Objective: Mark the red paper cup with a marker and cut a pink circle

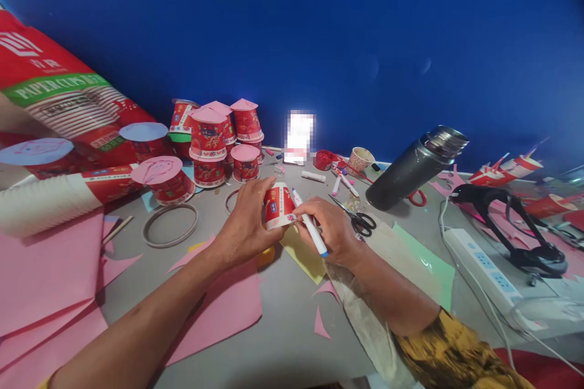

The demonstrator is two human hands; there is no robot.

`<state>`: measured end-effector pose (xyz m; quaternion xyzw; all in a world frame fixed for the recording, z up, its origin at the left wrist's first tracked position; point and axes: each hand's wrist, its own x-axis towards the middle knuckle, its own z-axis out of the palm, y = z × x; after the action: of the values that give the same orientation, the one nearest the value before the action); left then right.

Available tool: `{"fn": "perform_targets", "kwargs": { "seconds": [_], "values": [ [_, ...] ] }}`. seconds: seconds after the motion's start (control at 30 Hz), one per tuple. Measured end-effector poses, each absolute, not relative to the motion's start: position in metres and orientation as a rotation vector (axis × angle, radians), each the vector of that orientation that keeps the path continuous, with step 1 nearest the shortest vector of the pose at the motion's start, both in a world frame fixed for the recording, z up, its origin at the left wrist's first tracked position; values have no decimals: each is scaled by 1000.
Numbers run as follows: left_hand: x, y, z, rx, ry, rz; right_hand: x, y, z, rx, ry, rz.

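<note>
My left hand (246, 213) is closed around a red and white paper cup (279, 203), tipped with its wide rim toward me. In my right hand (331, 228) is a white marker pen (311, 230) with a blue end. Its tip is close by the cup's right side; whether it touches, I cannot tell. Beneath my hands lie pink paper (228, 310) and a yellow sheet (303, 255). Black-handled scissors (362, 222) rest just beyond my right hand.
Stacked red cups with pink paper tops (207, 140) stand at the back left. A tape ring (170, 226) lies left of my hand. A dark flask (410, 170) leans at right, near a white power strip (490, 270). Along the left edge are a cup bag (68, 85) and nested white cups (50, 203).
</note>
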<state>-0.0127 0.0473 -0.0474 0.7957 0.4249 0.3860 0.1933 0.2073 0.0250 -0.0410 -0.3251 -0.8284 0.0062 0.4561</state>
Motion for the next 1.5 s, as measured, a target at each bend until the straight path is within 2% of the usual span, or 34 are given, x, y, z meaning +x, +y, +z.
{"fn": "perform_targets", "kwargs": {
  "seconds": [0.2, 0.37, 0.67, 0.87, 1.5],
  "values": [
    [-14, 46, -40, 1856, 1118, 974, 209, 23, -37, -1013, -1714, 227],
    [-15, 51, -38, 1638, 1012, 986, 210, 23, -39, -1005, -1711, 235],
    [-11, 49, -52, 2181, 1178, 1145, 213, 20, -29, -819, -1798, 155],
    [-9, 48, -50, 2185, 1149, 1076, 209, 17, -32, -984, -1787, 244],
    [-9, 50, -54, 2227, 1132, 1073, 211, 20, -38, -953, -1933, 265]
  ]
}}
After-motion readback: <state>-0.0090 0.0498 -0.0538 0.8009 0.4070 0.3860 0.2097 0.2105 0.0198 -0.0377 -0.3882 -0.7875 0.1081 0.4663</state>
